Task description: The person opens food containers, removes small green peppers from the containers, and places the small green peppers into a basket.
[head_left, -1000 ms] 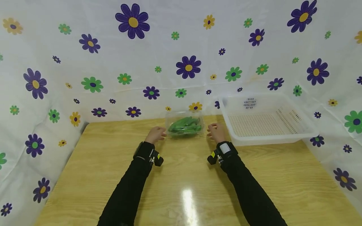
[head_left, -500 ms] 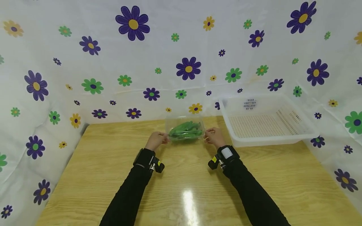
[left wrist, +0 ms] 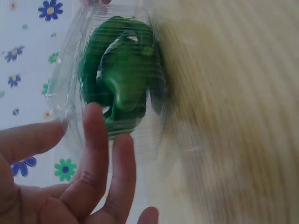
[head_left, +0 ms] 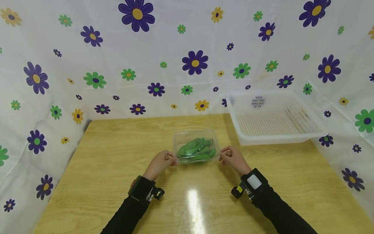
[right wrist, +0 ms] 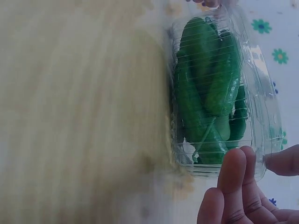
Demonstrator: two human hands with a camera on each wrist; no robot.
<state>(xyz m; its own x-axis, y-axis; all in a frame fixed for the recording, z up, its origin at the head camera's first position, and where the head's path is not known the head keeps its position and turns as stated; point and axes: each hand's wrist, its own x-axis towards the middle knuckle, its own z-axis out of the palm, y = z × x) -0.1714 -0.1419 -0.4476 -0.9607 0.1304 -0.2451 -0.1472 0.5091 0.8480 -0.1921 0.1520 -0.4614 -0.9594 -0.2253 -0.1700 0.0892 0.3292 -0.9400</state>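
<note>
Clear plastic box, green peppers inside, sits between the hands over mid-table; touching the tabletop or just lifted, cannot tell. Nearest: left hand and right hand, each pinching a near corner. Step, I judge: positioning the box two-handed. Next move likely calls for an even, light hold; plastic looks thin. Farther, rightward: white basket. Behind: flowered cloth.
</note>
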